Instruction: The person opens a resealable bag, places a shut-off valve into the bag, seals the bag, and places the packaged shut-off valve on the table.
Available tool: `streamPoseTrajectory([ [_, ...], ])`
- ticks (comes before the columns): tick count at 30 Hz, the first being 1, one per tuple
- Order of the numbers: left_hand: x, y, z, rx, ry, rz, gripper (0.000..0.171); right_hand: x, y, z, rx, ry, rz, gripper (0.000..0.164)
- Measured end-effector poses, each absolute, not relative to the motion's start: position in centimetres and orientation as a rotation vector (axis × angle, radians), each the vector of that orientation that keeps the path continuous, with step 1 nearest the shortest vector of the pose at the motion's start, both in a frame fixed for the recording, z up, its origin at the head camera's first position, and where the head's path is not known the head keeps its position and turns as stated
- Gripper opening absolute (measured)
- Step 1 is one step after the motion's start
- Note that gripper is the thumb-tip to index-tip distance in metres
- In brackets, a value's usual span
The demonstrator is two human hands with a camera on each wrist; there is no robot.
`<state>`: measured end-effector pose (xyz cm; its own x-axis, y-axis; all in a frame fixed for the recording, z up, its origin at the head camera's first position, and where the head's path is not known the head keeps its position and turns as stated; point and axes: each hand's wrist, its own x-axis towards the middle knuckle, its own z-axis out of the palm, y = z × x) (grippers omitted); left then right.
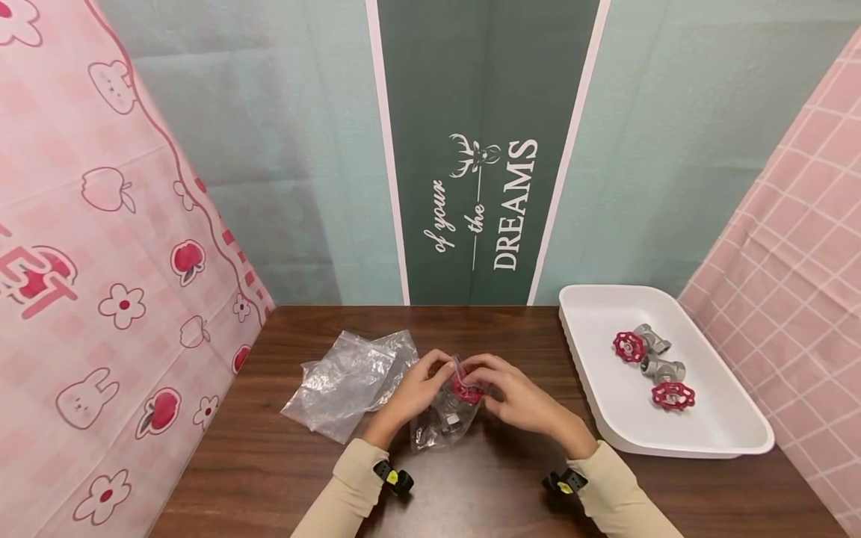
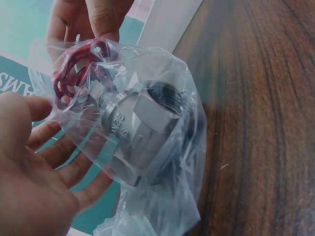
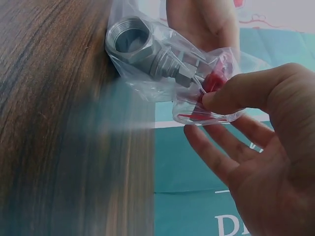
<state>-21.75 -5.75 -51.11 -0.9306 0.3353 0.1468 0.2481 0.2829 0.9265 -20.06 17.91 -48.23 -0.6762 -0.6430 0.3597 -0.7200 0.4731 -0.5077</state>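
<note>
A metal gate valve point(image 2: 130, 118) with a red handwheel point(image 2: 74, 73) sits inside a clear plastic bag point(image 2: 167, 211), low over the table in front of the person. The left hand point(image 1: 418, 388) pinches the bag's upper edge between thumb and forefinger, its other fingers spread behind the bag in the left wrist view. From the other side, the right hand point(image 1: 516, 394) holds the handwheel, thumb on top and fingers beneath, as the right wrist view shows. The valve's threaded opening point(image 3: 130, 40) faces away from the right hand. Part of the handwheel is hidden by the thumb.
At the right stands a white tray point(image 1: 713, 437) in which two unwrapped valves point(image 1: 662, 368) with red handwheels lie. Flattened clear bags point(image 1: 343, 381) are piled left of the hands on the brown wooden table point(image 1: 255, 478). Printed curtains point(image 1: 323, 187) hang behind the table.
</note>
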Motion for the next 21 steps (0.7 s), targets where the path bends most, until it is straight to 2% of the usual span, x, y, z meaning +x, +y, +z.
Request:
streamPoseTrajectory([
  [8,-21.8,-5.8,-51.4,0.549,2.461,1.839,0.016,-20.3,18.4,-49.0,1.027,-2.631,1.064,0.038],
  [17,-21.6,-5.6,-51.2,0.529,2.447,1.913,0.013,-20.8,20.0,-49.3,0.843,-2.813,1.319,0.008],
  [21,-21.5,-5.6,-51.2,0.551,2.447,1.912,0.013,-20.8,20.2,-49.6,0.792,-2.762,1.401,0.010],
])
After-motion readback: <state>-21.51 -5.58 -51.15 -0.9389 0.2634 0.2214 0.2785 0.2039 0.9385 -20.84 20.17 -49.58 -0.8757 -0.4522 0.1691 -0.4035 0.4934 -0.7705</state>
